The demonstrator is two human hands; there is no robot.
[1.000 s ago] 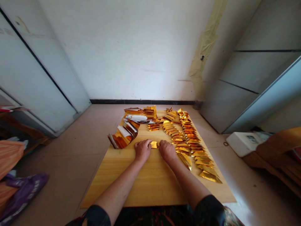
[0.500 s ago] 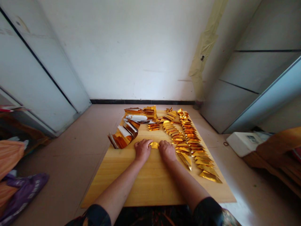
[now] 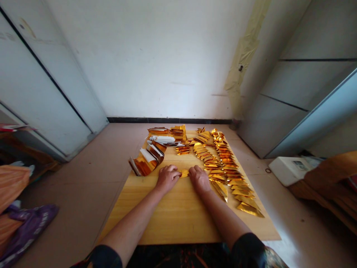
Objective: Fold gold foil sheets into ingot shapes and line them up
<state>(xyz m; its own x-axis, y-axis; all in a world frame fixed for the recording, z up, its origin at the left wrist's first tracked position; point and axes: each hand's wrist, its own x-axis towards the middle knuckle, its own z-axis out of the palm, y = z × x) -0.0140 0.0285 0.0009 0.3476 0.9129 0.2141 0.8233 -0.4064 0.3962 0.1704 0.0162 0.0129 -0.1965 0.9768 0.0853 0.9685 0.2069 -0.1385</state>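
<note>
Between my two hands a small piece of gold foil paper (image 3: 184,173) lies on the wooden board (image 3: 167,216). My left hand (image 3: 167,178) is closed on its left end, fingers bent and pressed together. At the right end, my right hand (image 3: 199,178) grips the same paper with curled fingers. The ends of the paper are hidden under the fingertips. Just right of my right hand runs a row of folded gold paper pieces (image 3: 210,163), overlapping one another. A longer row of folded gold pieces (image 3: 230,167) follows the board's right side.
Bundles of gold and white paper sheets (image 3: 149,158) stand at the board's left back, with a white bundle (image 3: 162,140) behind. A white box (image 3: 288,169) is at the right. A purple bag (image 3: 30,223) lies on the floor at left. Cabinets flank both sides.
My left hand has shifted slightly, its wrist and forearm moving a little left. The gold paper between my hands looks narrower and more pointed. My right hand has barely moved.
</note>
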